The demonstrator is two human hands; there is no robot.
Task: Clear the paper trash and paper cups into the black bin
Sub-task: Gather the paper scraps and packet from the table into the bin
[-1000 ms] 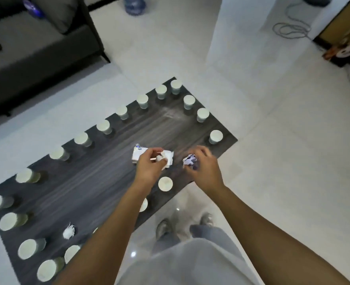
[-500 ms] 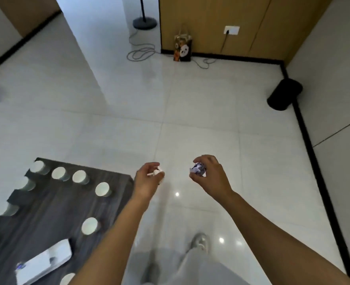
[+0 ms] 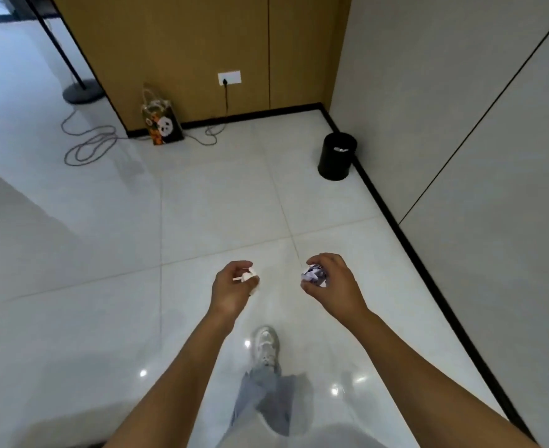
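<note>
My left hand (image 3: 232, 287) grips a crumpled white paper scrap (image 3: 250, 277), which pokes out between thumb and fingers. My right hand (image 3: 333, 284) holds a crumpled white-and-purple paper ball (image 3: 313, 275) in its curled fingers. Both hands hang at waist height over the white tiled floor. The black bin (image 3: 337, 156) stands far ahead to the right, near the corner by the grey wall, with some pale scraps visible inside. The table with the paper cups is out of view.
A panda-print gift bag (image 3: 163, 124) leans on the wooden wall (image 3: 202, 43). A grey cable (image 3: 89, 143) loops on the floor at the left, near a lamp stand base (image 3: 82, 90). A black skirting (image 3: 428, 263) runs along the right wall. My shoe (image 3: 266, 345) steps forward.
I have turned away from the dark table, which has left the view. The black bin is now nearer and more central. Both hands still hold their paper scraps.
</note>
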